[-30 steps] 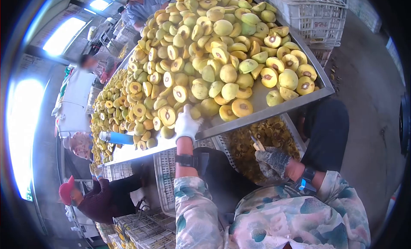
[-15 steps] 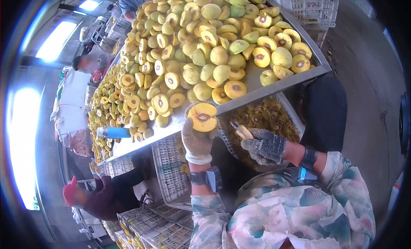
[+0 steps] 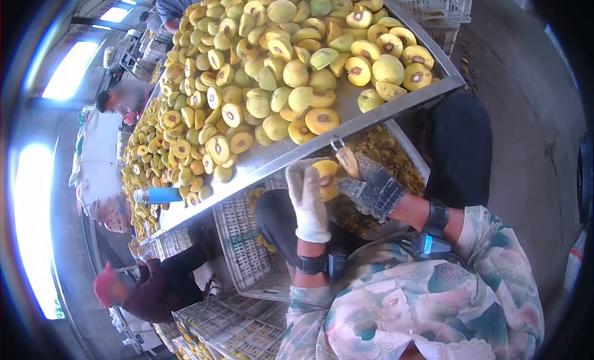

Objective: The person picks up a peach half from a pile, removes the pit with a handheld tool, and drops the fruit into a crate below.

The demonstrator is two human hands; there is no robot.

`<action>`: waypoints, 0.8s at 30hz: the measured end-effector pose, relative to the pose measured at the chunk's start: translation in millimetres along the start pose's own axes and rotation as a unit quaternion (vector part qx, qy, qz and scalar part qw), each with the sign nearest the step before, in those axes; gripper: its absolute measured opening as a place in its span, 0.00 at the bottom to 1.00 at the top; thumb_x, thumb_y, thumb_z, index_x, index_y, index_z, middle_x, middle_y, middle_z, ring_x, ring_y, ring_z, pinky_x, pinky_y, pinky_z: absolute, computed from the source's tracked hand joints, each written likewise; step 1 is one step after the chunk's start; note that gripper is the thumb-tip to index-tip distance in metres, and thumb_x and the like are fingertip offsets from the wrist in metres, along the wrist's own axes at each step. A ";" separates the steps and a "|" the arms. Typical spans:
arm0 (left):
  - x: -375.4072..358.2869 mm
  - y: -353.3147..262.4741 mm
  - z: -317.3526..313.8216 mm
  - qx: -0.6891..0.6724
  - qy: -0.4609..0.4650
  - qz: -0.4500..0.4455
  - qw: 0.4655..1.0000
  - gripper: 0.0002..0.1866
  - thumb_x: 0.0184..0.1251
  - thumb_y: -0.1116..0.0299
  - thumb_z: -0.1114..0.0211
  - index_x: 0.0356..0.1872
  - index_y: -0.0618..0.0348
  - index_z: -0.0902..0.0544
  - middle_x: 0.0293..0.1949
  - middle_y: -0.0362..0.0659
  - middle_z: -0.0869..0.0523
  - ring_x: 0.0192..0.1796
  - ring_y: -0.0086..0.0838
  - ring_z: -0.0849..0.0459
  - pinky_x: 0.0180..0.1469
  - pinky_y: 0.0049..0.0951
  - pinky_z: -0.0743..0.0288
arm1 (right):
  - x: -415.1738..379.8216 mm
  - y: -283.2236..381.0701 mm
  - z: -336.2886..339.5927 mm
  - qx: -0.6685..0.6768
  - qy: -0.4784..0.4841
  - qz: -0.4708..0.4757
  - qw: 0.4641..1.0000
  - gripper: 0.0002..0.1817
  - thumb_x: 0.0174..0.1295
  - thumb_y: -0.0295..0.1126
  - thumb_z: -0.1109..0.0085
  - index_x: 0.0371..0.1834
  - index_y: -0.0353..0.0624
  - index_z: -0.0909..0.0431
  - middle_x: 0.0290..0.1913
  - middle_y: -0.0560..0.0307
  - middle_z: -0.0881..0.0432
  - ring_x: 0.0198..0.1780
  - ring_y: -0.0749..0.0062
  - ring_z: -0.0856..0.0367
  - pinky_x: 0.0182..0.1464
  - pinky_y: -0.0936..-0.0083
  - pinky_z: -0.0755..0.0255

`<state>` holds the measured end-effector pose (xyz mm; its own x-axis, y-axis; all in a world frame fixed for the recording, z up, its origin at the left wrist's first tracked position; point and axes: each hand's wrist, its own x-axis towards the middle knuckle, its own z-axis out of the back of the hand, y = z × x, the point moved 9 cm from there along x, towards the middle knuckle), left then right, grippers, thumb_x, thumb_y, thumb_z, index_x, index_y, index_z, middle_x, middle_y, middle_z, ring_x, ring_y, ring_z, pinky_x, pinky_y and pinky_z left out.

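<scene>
Person's L hand, white glove, closed round fruit half, cut face showing, just off near edge of tabletop. R hand, grey knit glove, clamped on small tool, wooden handle w/ metal loop tip pointing up; fingers also against fruit half. Big pile of halves on tabletop, some cut side up. Blue bottle on its side, L end. Bin of fruit pcs below tabletop, behind R hand. Worker in red cap, far L.
</scene>
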<state>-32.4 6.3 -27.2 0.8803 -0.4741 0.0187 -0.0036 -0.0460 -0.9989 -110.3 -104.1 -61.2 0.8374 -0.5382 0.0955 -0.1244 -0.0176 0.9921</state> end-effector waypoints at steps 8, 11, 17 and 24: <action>-8.8 23.0 -11.6 0.112 -0.028 -0.060 0.992 0.14 0.73 0.58 0.49 0.45 0.60 0.26 0.39 0.39 0.22 0.41 0.19 0.26 0.42 0.21 0.29 | -4.5 -4.5 -4.1 -0.060 0.073 0.004 0.995 0.15 0.58 0.32 0.37 0.47 0.38 0.23 0.40 0.52 0.19 0.42 0.66 0.21 0.44 0.72 0.26; -2.9 21.7 10.6 -0.016 -0.104 -0.004 0.994 0.16 0.74 0.55 0.50 0.47 0.58 0.27 0.41 0.40 0.22 0.43 0.24 0.23 0.44 0.24 0.26 | -6.5 0.1 10.4 0.055 0.108 -0.184 0.975 0.12 0.59 0.31 0.39 0.46 0.42 0.24 0.30 0.59 0.21 0.29 0.73 0.22 0.30 0.79 0.28; 0.7 24.9 22.6 -0.043 -0.080 0.024 0.996 0.15 0.73 0.56 0.48 0.49 0.56 0.31 0.42 0.44 0.22 0.43 0.29 0.20 0.42 0.28 0.23 | -33.6 4.1 -15.2 0.168 0.210 -0.311 0.912 0.14 0.59 0.33 0.37 0.46 0.43 0.26 0.22 0.66 0.27 0.20 0.84 0.31 0.21 0.83 0.37; -3.9 26.1 7.3 -0.044 -0.078 0.002 0.996 0.15 0.72 0.58 0.46 0.47 0.59 0.32 0.43 0.46 0.21 0.40 0.29 0.20 0.44 0.29 0.24 | -36.1 -5.7 -35.3 0.236 0.187 -0.225 0.927 0.12 0.62 0.27 0.43 0.49 0.43 0.25 0.36 0.61 0.20 0.34 0.80 0.24 0.35 0.81 0.29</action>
<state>-32.4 13.3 -53.7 0.9431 -0.3325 0.0002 -0.0434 -0.1237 -0.9914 -121.0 -54.8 -67.4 0.9760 -0.0587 -0.2098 0.1371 -0.5828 0.8009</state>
